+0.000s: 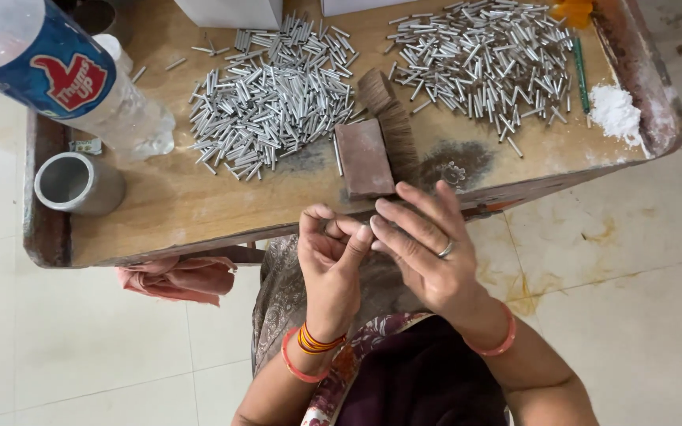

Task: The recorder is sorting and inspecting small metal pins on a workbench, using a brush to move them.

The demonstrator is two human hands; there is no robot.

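Note:
My left hand (330, 260) and my right hand (424, 244) meet in front of me, just below the near edge of a low wooden table (199, 205). The left fingers curl in a pinch and the right fingertips touch them; something small may sit between them, but I cannot make it out. My right hand wears a ring, and both wrists carry orange bangles. Right above my hands a brown block brush (372, 146) lies on the table. Two heaps of short silver metal tubes lie beyond it, one on the left (270, 95), one on the right (483, 55).
A clear plastic bottle with a blue label (65, 75) lies at the table's left, with a metal cup (73, 183) below it. White powder (616, 110) and a green stick (581, 72) sit at the right edge. A pink cloth (175, 278) hangs under the table over a tiled floor.

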